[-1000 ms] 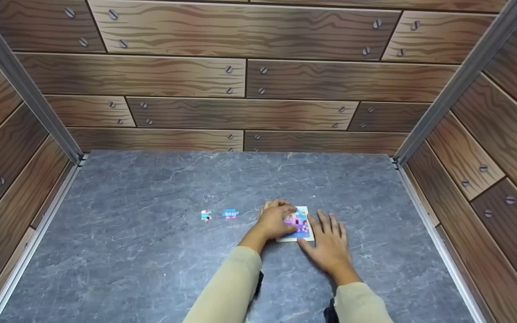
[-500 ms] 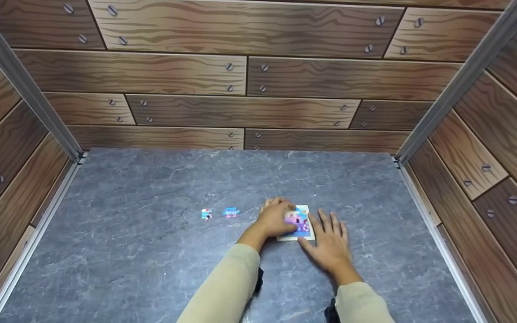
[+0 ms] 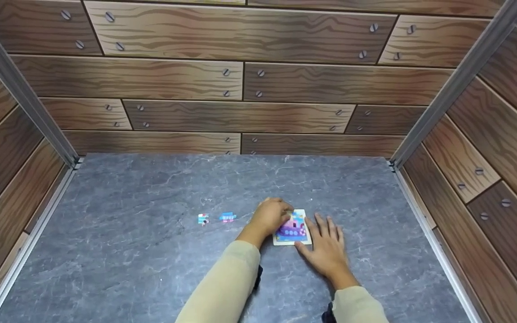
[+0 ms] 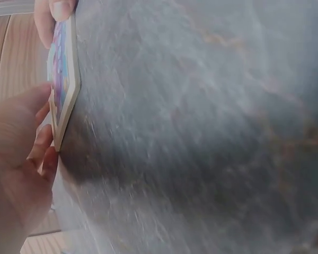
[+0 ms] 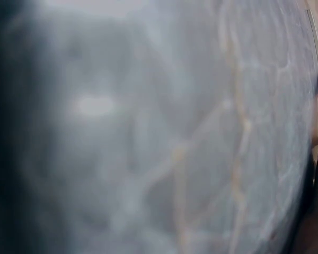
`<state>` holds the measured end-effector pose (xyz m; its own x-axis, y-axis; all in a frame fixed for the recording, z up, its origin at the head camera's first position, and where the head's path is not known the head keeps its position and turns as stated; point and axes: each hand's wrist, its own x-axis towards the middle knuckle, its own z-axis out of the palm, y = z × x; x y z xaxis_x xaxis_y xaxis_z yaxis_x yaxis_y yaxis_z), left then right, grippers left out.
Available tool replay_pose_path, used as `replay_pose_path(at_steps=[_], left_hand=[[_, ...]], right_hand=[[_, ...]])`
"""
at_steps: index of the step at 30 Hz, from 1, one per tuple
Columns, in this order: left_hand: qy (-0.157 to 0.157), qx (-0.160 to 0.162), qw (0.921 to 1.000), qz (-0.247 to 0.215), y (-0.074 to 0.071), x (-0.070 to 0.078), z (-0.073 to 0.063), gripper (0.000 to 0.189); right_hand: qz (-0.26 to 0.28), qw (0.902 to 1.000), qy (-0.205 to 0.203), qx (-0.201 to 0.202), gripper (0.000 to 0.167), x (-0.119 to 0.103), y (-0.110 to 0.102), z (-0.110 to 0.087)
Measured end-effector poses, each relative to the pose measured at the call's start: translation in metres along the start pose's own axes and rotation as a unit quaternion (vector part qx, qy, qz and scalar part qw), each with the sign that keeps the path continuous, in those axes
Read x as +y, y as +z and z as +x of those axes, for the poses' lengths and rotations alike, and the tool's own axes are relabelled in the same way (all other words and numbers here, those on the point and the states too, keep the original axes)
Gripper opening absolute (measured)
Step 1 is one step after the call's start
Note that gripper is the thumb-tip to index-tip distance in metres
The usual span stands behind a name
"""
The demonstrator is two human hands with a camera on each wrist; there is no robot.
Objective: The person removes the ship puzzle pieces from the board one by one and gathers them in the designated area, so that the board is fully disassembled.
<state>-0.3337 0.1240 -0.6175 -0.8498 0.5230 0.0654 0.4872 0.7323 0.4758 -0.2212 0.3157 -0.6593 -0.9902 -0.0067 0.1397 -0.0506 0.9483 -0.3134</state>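
Seemingly at work on the puzzle board (image 3: 285,243), toward the right edge of the surface (image 3: 151,260), with left hand (image 3: 268,219) bent over the board's far-left corner, hold impossible to tell, and right hand (image 3: 326,246) spread wide alongside. Could skew under uneven pressure, spoiling the fit for loose pieces (image 3: 227,217).
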Motion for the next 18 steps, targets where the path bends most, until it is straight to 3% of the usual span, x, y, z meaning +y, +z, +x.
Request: replay_pose_path(at_steps=[6,13,18], left_hand=[[-0.01,0.015,0.9995,0.028,0.009,0.002,0.007,0.022],[-0.008,0.071,0.9975,-0.003,0.019,-0.002,0.005,0.019],[-0.003,0.102,0.9948,0.004,0.026,-0.002,0.004,0.021]], right_hand=[[-0.004,0.9999,0.007,-0.011,0.084,-0.001,0.0,-0.001],[0.0,0.9998,0.01,-0.015,0.084,-0.002,-0.001,-0.002],[0.0,0.9999,0.005,-0.008,0.083,-0.001,-0.002,-0.001]])
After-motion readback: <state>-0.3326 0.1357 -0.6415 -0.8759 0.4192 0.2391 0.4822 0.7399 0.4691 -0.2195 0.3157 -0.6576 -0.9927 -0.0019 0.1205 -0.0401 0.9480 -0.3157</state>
